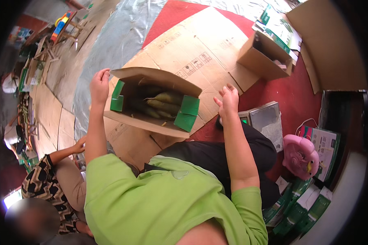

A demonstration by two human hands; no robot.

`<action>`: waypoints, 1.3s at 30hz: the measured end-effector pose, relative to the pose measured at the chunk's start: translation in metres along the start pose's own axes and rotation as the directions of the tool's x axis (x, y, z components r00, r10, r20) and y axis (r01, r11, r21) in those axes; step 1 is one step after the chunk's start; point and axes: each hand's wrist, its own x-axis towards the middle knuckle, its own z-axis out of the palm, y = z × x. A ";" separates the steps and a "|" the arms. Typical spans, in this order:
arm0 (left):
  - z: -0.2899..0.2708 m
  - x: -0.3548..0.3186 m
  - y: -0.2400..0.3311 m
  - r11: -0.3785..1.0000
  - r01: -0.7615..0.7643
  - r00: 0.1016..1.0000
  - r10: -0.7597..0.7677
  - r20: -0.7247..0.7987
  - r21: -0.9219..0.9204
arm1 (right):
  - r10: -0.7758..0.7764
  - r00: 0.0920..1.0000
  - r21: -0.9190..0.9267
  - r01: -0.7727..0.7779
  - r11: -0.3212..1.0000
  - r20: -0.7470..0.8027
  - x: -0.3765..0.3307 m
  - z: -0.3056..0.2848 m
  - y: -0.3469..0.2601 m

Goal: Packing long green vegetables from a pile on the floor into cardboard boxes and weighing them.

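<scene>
An open cardboard box with green end flaps stands in front of me, its long brown flaps spread. Several long, greenish, tapered pieces of produce lie inside; I cannot tell their exact kind. At the box's far left corner, my left hand has its fingers closed on the edge of the far flap. My right hand is held in the air to the right of the box, apart from it, fingers partly spread and nothing in them.
Flattened cardboard covers the red floor. A smaller open box stands at the far right. Closer on the right are a scale, a pink fan and green-and-white cartons. Another person sits close on my left.
</scene>
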 end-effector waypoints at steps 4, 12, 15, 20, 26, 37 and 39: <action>0.034 -0.072 0.152 0.828 -0.523 0.823 0.552 0.131 -0.202 | -0.203 0.973 0.306 0.162 0.938 0.109 -0.045 -0.015 -0.048; 0.240 -0.192 0.188 0.445 -0.895 0.092 0.238 0.967 -0.024 | -0.535 0.845 0.481 0.468 0.741 0.002 -0.119 -0.146 -0.109; 0.268 -0.200 0.173 0.279 -0.960 0.048 0.041 0.998 0.034 | -0.620 0.763 0.394 0.634 0.666 -0.180 -0.147 -0.234 -0.106; 0.270 -0.196 0.125 0.022 -0.990 0.132 -0.194 0.972 0.138 | -0.494 0.640 0.318 0.745 0.587 -0.588 -0.186 -0.363 -0.043; 0.315 -0.171 0.039 -0.255 -0.966 0.108 -0.300 0.948 0.029 | -0.106 0.512 0.322 0.675 0.664 -0.853 -0.215 -0.448 0.090; 0.238 -0.124 0.024 -0.145 -0.960 -0.187 -0.311 0.932 -0.241 | 0.247 0.417 0.467 0.587 0.661 -0.875 -0.255 -0.561 0.204; 0.209 -0.130 0.047 0.240 -0.949 -0.256 -0.197 0.947 -0.206 | 0.249 0.380 0.443 0.604 0.662 -0.891 -0.266 -0.589 0.202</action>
